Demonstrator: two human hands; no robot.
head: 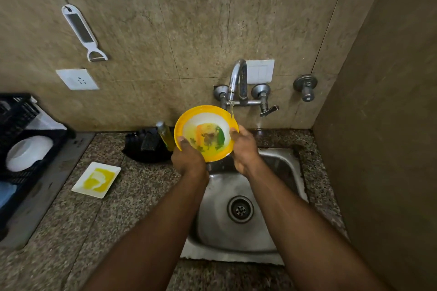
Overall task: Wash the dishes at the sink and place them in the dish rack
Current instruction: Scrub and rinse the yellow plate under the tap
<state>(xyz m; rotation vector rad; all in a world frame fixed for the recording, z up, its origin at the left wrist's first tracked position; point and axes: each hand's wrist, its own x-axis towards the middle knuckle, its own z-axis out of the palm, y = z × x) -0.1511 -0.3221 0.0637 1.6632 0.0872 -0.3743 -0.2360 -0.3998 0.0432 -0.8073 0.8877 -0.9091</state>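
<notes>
While both hands grip bowl (205,133), its underside hidden

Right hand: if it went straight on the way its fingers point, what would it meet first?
Likely the water stream under the tap, then the wall; the right hand grips the yellow bowl. Depth is unclear.

no readable text, no labels, no brands, no numbers on anything in view
</notes>
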